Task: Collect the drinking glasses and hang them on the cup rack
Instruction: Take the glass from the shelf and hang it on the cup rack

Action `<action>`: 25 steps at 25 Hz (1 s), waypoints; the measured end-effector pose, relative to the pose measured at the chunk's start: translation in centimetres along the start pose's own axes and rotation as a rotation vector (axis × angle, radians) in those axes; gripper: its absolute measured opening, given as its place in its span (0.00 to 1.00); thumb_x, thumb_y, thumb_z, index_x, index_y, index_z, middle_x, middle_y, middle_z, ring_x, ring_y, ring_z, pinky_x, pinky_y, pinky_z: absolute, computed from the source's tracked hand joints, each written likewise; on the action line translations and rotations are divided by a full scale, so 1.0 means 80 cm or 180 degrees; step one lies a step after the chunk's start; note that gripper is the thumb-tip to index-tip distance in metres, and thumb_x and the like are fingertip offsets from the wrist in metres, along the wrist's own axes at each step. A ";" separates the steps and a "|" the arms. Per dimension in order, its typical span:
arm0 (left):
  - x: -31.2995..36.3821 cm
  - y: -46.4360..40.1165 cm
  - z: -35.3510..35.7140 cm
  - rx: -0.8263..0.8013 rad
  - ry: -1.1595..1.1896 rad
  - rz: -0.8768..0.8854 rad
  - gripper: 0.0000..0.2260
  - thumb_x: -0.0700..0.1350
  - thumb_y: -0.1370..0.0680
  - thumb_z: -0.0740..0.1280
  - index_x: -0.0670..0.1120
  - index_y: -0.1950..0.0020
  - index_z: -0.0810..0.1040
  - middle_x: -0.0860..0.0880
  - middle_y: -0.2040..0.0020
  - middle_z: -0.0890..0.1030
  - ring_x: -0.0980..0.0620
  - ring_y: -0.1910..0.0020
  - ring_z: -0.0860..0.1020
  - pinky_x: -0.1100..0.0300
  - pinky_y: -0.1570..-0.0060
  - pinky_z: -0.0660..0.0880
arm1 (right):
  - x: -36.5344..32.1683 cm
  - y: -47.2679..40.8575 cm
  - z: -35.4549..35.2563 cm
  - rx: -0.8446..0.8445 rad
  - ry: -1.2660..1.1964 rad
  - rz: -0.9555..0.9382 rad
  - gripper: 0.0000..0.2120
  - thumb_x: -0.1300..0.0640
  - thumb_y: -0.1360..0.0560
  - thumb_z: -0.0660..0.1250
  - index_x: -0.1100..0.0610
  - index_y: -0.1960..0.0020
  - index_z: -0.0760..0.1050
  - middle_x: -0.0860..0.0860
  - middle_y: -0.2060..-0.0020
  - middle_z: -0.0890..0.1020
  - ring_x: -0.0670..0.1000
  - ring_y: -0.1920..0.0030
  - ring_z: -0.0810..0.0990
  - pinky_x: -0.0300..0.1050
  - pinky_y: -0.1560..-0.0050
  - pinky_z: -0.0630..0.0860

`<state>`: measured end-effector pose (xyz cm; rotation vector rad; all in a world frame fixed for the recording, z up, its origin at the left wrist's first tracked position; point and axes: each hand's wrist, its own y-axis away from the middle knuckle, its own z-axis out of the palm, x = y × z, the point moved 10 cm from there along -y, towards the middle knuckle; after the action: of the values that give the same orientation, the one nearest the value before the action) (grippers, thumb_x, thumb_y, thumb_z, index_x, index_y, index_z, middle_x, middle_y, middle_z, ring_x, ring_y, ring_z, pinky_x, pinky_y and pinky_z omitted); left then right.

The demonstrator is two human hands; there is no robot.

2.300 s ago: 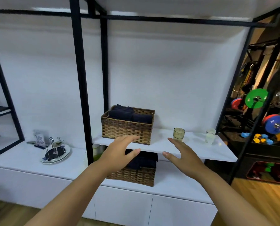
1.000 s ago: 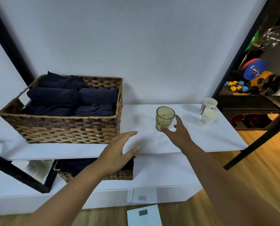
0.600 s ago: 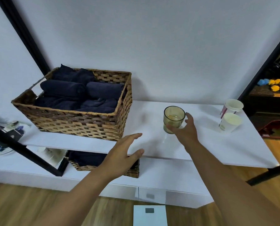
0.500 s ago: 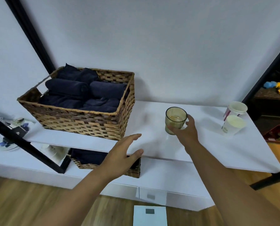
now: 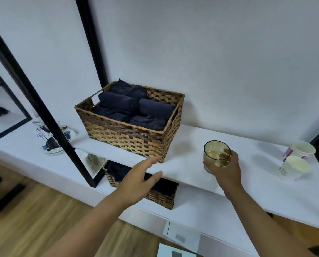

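One glass now off the shelf.

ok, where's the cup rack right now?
Head view, far left: cup rack stands on the lower white counter, behind the black post, left of the wicker basket.

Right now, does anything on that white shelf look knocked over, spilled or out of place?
Nothing stands out. The wicker basket sits squarely with its dark towels rolled inside, two paper cups stand upright at the far end, and the right hand holds the amber glass upright.
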<state>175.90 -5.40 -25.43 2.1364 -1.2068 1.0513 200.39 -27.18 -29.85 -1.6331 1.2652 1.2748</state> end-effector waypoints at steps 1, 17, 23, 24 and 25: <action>0.000 0.005 -0.009 0.0045 0.0015 0.0015 0.22 0.58 0.18 0.65 0.63 0.24 0.68 0.65 0.29 0.73 0.65 0.29 0.69 0.61 0.31 0.67 | -0.011 0.014 0.008 -0.0074 0.0003 -0.0074 0.41 0.53 0.36 0.85 0.45 0.30 0.67 0.45 0.38 0.77 0.51 0.39 0.78 0.45 0.45 0.72; -0.131 0.153 -0.271 0.0592 0.0685 -0.0156 0.21 0.57 0.17 0.66 0.60 0.24 0.70 0.59 0.30 0.76 0.62 0.30 0.73 0.69 0.37 0.68 | -0.193 0.316 0.353 -0.1809 -0.0089 -0.0680 0.35 0.54 0.36 0.86 0.37 0.38 0.71 0.39 0.43 0.83 0.38 0.44 0.82 0.37 0.46 0.79; -0.218 0.225 -0.381 0.0926 0.1025 -0.0438 0.38 0.64 0.22 0.68 0.63 0.18 0.53 0.57 0.30 0.74 0.56 0.31 0.74 0.53 0.30 0.72 | -0.217 0.409 0.508 -0.2156 -0.0117 -0.0652 0.34 0.50 0.38 0.85 0.42 0.36 0.74 0.43 0.44 0.85 0.45 0.44 0.85 0.46 0.46 0.83; -0.232 0.234 -0.398 0.0985 0.1029 -0.0468 0.41 0.67 0.25 0.70 0.64 0.18 0.51 0.58 0.29 0.74 0.56 0.31 0.75 0.52 0.30 0.73 | -0.224 0.422 0.533 -0.2198 -0.0103 -0.0671 0.35 0.49 0.38 0.84 0.41 0.35 0.74 0.42 0.45 0.85 0.44 0.44 0.85 0.48 0.43 0.82; -0.246 0.241 -0.414 0.1040 0.1021 -0.0489 0.44 0.69 0.27 0.71 0.65 0.18 0.49 0.59 0.29 0.74 0.56 0.31 0.75 0.51 0.30 0.74 | -0.231 0.434 0.555 -0.2238 -0.0109 -0.0699 0.34 0.50 0.38 0.84 0.41 0.35 0.74 0.41 0.45 0.86 0.43 0.44 0.85 0.49 0.43 0.82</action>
<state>140.06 18.03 -20.93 2.1411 -0.7505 1.5335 154.00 9.08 -22.74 -2.1368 0.6047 1.7039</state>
